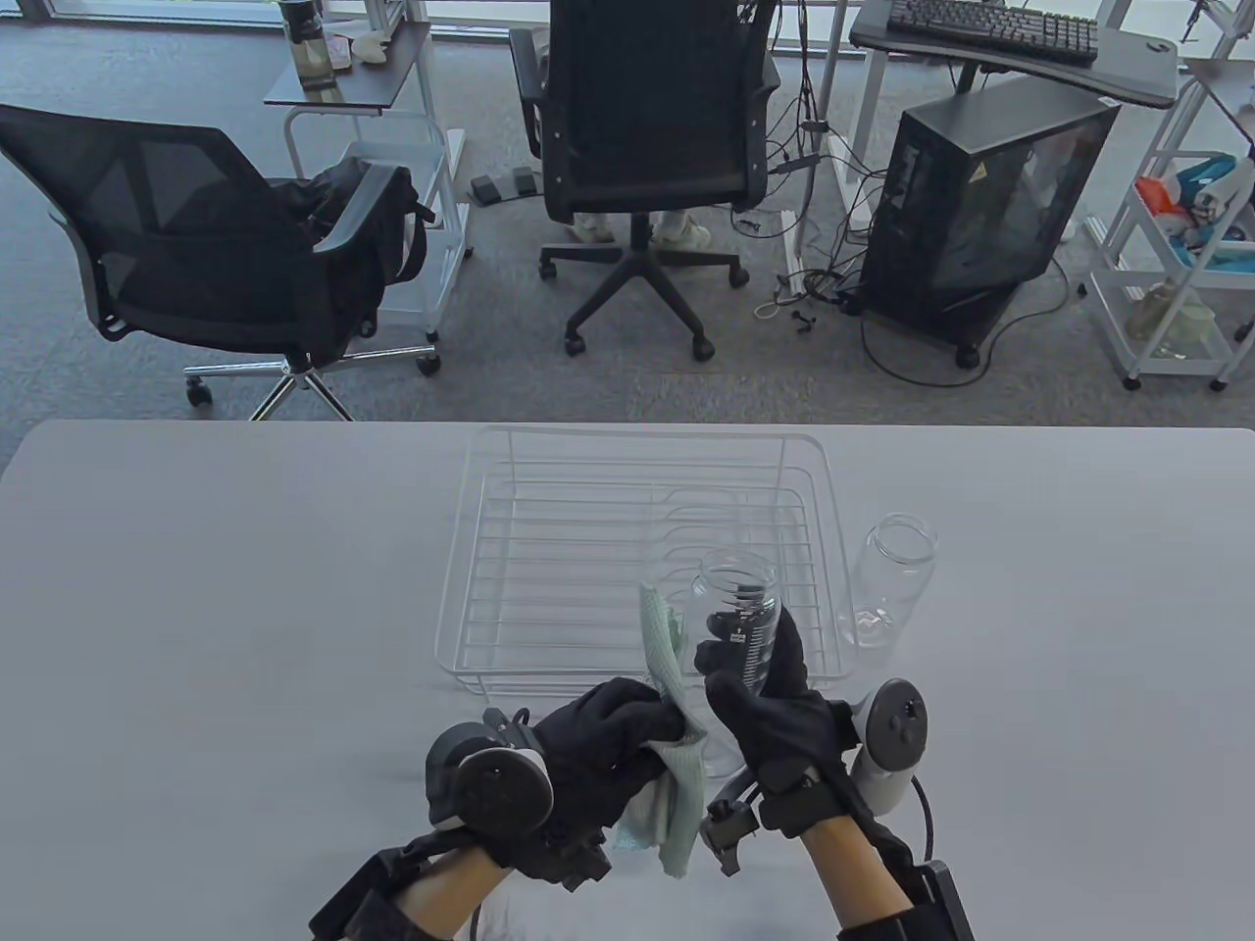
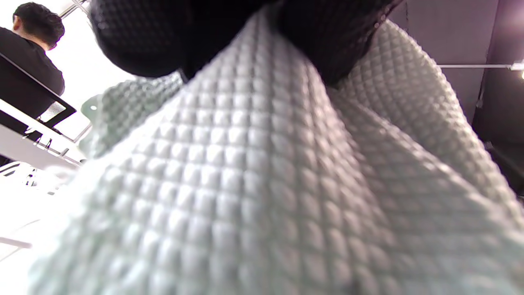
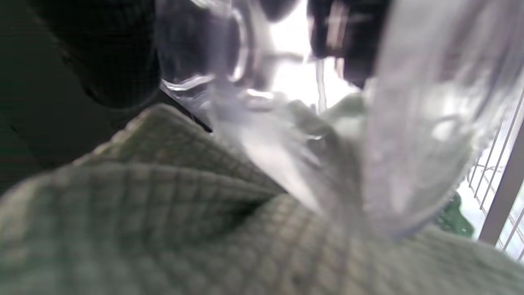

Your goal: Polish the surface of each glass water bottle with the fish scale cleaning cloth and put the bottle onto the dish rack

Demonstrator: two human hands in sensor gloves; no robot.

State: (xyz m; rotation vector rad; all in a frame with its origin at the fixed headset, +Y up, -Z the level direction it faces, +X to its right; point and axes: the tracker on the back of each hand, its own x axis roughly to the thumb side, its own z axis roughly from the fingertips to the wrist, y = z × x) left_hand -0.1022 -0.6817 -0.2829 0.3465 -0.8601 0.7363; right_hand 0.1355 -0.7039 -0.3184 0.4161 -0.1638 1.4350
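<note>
My right hand [image 1: 760, 691] grips a clear glass bottle [image 1: 737, 613] with printed measure marks, held above the table's near side with its open mouth pointing away. My left hand [image 1: 627, 730] holds the pale green fish scale cloth [image 1: 669, 686] bunched against the bottle's left side. In the left wrist view the cloth [image 2: 262, 184] fills the frame under my gloved fingers [image 2: 139, 37]. The right wrist view shows the bottle's glass [image 3: 393, 135] close up with the cloth [image 3: 163, 229] beneath it. A second clear bottle [image 1: 887, 578] stands on the table right of the white wire dish rack [image 1: 549, 549].
The dish rack sits mid-table just beyond my hands, with nothing in it. Past the table's far edge stand office chairs [image 1: 647, 147], a computer tower [image 1: 980, 206] and a white cart [image 1: 1177, 255]. A person [image 2: 28, 53] shows at the left wrist view's edge.
</note>
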